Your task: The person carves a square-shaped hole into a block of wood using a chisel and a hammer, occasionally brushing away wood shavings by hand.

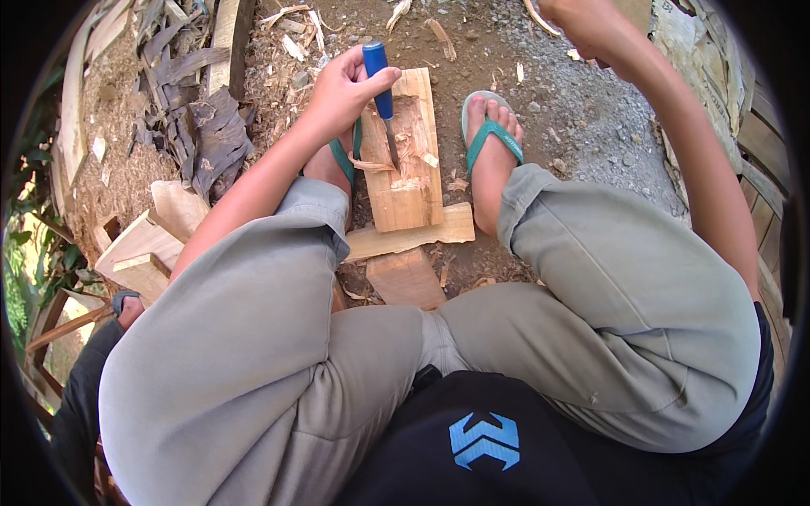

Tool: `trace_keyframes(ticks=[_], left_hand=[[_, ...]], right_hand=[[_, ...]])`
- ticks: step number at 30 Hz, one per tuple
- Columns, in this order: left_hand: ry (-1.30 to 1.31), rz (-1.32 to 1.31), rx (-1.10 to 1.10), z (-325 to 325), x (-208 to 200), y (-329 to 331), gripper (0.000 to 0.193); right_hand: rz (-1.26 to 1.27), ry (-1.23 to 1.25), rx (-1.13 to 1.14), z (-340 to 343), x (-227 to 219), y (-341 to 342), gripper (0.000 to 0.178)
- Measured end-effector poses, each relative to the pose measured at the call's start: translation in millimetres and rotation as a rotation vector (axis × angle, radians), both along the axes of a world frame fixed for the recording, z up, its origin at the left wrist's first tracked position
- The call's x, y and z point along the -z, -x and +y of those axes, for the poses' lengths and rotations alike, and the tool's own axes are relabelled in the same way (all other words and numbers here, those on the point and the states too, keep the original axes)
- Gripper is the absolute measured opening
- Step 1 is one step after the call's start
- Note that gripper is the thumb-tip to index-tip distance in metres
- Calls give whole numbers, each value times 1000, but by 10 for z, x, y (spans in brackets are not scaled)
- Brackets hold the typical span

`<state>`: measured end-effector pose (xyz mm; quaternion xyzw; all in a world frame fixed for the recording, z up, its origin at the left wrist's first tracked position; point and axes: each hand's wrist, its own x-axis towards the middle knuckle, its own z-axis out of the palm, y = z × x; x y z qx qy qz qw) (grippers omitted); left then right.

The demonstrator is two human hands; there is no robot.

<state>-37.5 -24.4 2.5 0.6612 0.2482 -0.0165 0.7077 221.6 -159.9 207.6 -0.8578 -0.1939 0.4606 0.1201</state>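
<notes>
"What's the left hand (344,88) gripping down there?"

"A chisel (377,80). Thumb and fingers are clamping around its blue handle, though some of those fingers are hiding behind it. The tool is standing nearly upright, leaning slightly."

"Are you seeing the tip?"

"No, it's disappearing among the pale curls in the hollow of the wooden block (408,205), so I'm not making out how deep it's sitting. The block is lying between the two feet, its near end overlapping a flat wooden offcut (456,226). Whether it's bearing on that piece, I can't tell."

"And nearer still?"

"Another chunk of wood (405,280) is lying there, with the offcut covering its far end."

"What about the right hand (582,25)?"

"It's hanging at the far right, well apart from the block, and the upper edge is cutting it off. The fingers are looking curled, but I can't tell whether they're closing on anything."

"The feet?"

"The right sandal (483,145) is showing its green straps clearly; the left sandal (342,162) is mostly hiding behind the forearm."

"And over on the left?"

"Dark bark strips (219,139) are lying in a heap farther off. Nearer, a dark sleeve (84,388) is fading into the black rim; whose, I can't say."
</notes>
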Motion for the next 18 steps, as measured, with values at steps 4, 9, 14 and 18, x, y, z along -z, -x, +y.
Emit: trace_keyframes(ticks=[4, 9, 14, 18], left_hand=[[63, -13, 107, -7, -223, 7, 28], [-364, 341, 59, 116, 116, -97, 60], [-455, 347, 83, 101, 117, -131, 61], [-388, 397, 63, 144, 45, -39, 62]], right_hand=[[-273, -194, -204, -122, 176, -67, 15], [-277, -95, -418, -52, 102, -13, 20], [-270, -41, -445, -6, 271, 89, 20], [-142, -147, -339, -207, 777, 493, 34]])
